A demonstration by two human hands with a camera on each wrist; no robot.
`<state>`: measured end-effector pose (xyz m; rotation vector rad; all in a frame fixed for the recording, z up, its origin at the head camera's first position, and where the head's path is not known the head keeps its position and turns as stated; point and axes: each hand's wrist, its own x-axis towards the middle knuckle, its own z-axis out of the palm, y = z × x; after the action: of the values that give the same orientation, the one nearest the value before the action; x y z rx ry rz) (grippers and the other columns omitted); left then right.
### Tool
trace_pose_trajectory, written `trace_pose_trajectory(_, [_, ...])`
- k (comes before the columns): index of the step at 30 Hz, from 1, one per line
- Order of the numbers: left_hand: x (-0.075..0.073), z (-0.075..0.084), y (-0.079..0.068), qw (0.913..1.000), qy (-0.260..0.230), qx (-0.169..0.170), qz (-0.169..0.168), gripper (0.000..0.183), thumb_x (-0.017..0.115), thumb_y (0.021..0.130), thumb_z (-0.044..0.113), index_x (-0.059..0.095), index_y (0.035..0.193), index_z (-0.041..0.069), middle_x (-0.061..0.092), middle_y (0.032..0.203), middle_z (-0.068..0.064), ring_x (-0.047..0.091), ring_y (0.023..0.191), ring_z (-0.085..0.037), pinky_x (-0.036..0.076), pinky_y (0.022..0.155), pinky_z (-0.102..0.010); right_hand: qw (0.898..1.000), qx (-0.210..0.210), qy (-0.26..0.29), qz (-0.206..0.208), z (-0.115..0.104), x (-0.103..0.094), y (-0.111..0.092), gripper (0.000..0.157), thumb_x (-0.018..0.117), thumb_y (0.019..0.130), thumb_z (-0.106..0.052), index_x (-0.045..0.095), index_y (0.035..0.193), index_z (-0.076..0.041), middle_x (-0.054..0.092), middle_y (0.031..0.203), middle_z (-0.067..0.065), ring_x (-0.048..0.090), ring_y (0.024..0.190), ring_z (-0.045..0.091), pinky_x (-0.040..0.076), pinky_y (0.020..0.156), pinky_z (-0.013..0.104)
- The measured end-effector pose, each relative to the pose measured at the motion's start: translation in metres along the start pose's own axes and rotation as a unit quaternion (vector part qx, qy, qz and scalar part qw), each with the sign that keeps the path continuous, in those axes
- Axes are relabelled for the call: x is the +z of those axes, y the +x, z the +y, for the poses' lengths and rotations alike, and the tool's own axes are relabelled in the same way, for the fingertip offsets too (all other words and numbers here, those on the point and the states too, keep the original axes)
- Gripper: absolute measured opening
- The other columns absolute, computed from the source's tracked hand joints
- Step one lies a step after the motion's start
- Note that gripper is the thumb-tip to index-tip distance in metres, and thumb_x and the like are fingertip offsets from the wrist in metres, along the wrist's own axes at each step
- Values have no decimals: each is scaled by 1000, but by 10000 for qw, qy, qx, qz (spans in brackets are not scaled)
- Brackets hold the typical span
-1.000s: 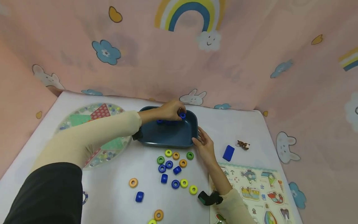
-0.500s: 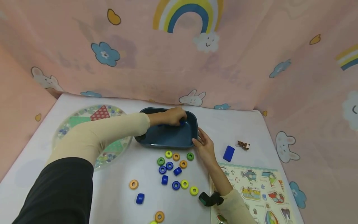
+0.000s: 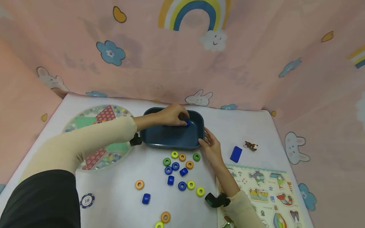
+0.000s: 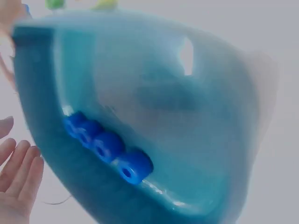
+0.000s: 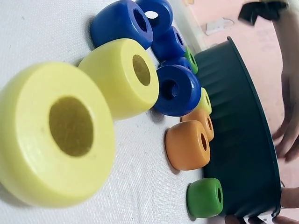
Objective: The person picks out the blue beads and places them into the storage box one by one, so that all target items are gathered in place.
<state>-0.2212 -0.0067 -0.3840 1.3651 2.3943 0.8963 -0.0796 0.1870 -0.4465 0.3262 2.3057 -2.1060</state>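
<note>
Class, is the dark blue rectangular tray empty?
Not empty: inside the tray, the left wrist view shows four blue barrel-shaped beads in a row.

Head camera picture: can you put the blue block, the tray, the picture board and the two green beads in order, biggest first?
1. Picture board
2. Tray
3. Blue block
4. Left green bead and right green bead: they look alike, so I can't rank them.

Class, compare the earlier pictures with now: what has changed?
The left hand lowered a blue bead into the tray, apparently let go, and drew back leftward, its black sleeve uncovering the number-10 chip. The right hand still holds the tray; the loose beads stay put.
</note>
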Motion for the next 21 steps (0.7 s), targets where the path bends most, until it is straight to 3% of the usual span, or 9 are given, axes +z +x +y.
trace_pose_trajectory(5, [1, 16, -41, 9975, -597, 93, 378, 24, 75, 78, 14, 69, 100, 5, 64, 91, -1, 60, 79, -15, 50, 68, -23, 10000, -16, -69, 47, 0, 1, 0, 55, 59, 90, -7, 39, 141, -16, 42, 140, 7, 42, 124, 21, 39, 98, 32])
trace_pose_trajectory(9, [12, 28, -72, 9927, -1057, 25, 582, 26, 76, 77, 13, 69, 100, 7, 63, 92, 3, 60, 77, -10, 51, 66, -24, 9999, -65, -111, 29, 0, -1, 1, 55, 59, 91, -7, 38, 141, -14, 41, 140, 9, 40, 126, 23, 37, 99, 33])
trace_pose_trajectory(15, [43, 37, -110, 9792, -1836, -124, 851, 27, 77, 75, 10, 69, 101, 8, 64, 92, -2, 61, 78, -14, 53, 67, -31, 9998, -160, -102, 38, 1, -2, 3, 55, 59, 90, -8, 39, 141, -14, 41, 140, 8, 40, 125, 21, 37, 99, 33])
trace_pose_trajectory(21, [81, 40, -140, 9719, -2175, -512, 743, 29, 79, 72, 7, 69, 100, 5, 65, 92, -7, 61, 78, -20, 52, 67, -34, 9999, -99, -98, 35, 3, 1, 1, 55, 60, 90, -9, 38, 141, -14, 41, 140, 7, 40, 125, 20, 37, 99, 31])
